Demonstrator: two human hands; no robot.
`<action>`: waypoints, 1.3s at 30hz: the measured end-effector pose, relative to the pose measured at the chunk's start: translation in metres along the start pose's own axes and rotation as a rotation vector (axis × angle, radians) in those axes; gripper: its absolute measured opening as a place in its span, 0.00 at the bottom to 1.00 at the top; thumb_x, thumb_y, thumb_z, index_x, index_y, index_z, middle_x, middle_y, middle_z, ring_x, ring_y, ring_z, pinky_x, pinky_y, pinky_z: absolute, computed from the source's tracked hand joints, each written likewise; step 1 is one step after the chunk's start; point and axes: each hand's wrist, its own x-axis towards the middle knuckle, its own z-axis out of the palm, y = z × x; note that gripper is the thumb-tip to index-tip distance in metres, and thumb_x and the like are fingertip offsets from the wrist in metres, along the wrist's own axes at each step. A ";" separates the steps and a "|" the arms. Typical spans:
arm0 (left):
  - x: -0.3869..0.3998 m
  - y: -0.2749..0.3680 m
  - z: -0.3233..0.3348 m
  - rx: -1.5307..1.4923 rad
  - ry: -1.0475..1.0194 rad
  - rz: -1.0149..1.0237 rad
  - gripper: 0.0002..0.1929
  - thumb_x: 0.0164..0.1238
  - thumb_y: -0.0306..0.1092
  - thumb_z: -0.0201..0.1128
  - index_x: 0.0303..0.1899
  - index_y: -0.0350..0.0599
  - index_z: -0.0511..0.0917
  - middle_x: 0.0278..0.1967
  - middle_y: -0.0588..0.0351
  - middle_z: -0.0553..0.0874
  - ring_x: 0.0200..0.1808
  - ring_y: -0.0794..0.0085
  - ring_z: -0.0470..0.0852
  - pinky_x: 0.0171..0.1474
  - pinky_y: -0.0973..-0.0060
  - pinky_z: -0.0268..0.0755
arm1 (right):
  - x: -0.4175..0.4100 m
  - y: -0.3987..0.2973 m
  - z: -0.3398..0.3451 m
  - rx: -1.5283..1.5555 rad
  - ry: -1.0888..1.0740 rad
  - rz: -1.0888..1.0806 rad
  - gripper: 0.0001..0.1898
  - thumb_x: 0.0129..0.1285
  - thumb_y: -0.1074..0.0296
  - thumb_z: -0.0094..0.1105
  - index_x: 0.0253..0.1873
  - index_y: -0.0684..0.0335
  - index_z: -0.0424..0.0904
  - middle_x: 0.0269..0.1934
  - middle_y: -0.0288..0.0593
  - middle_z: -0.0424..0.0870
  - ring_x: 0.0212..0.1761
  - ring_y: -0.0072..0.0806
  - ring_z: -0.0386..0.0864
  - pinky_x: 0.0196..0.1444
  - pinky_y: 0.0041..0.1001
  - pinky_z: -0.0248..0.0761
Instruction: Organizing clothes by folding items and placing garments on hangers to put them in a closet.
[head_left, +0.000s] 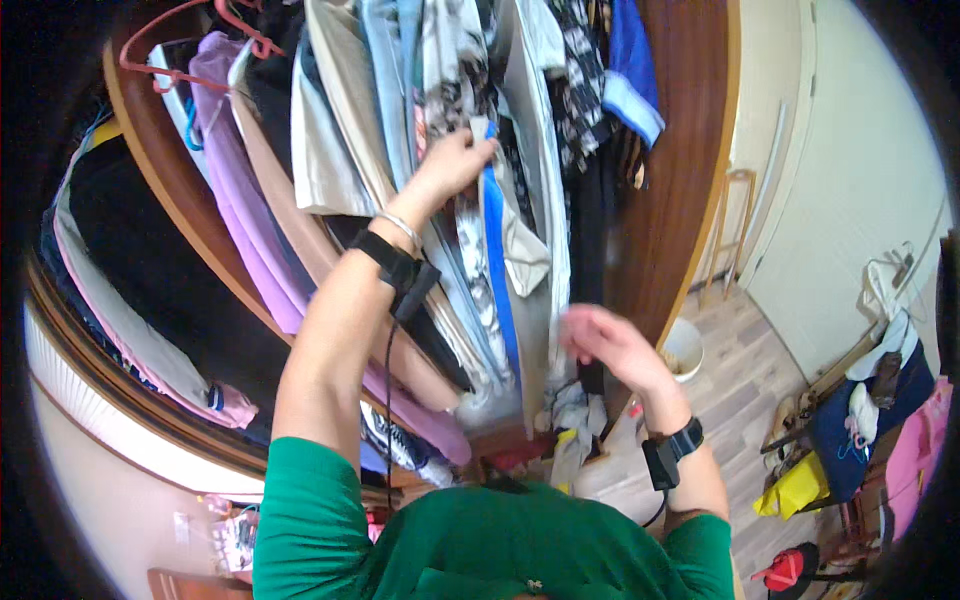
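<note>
Inside a wooden wardrobe (671, 150), a row of clothes hangs close together. My left hand (454, 161) pinches the upper part of a grey garment with a bright blue stripe (495, 217). Patterned black-and-white clothing (450, 67) hangs just behind those fingers. Lower and to the right, my right hand (611, 345) is blurred, its fingers loosely spread near the edge of a long pale garment (559, 247). I see nothing held in it. A lilac garment (225, 150) and a beige one (292, 195) hang further left.
A coral plastic hanger (187, 75) is at upper left. A blue garment (630, 75) hangs by the right panel. Crumpled clothes (570, 427) lie low in the wardrobe. A white bucket (684, 349) stands on the floor, and a rack draped with clothes (847, 435) is at right.
</note>
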 end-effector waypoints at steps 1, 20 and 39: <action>-0.002 0.003 -0.005 -0.005 -0.019 -0.016 0.25 0.61 0.50 0.56 0.43 0.31 0.75 0.35 0.45 0.81 0.34 0.65 0.81 0.39 0.71 0.72 | 0.024 -0.033 0.012 -0.148 0.076 -0.111 0.16 0.68 0.64 0.51 0.57 0.63 0.70 0.37 0.31 0.77 0.34 0.16 0.71 0.36 0.19 0.67; 0.006 -0.016 -0.020 0.141 0.480 0.183 0.21 0.53 0.42 0.64 0.36 0.29 0.73 0.34 0.38 0.82 0.39 0.46 0.81 0.46 0.61 0.71 | 0.224 -0.097 -0.037 -0.746 0.398 0.038 0.14 0.49 0.70 0.55 0.40 0.72 0.76 0.35 0.53 0.80 0.36 0.40 0.78 0.40 0.34 0.70; 0.002 -0.014 -0.019 0.047 0.339 0.105 0.40 0.53 0.31 0.62 0.68 0.43 0.52 0.31 0.47 0.81 0.31 0.59 0.82 0.37 0.66 0.75 | 0.164 -0.191 -0.028 -0.056 0.275 -0.238 0.11 0.46 0.76 0.50 0.36 0.72 0.78 0.29 0.46 0.80 0.28 0.35 0.77 0.33 0.30 0.69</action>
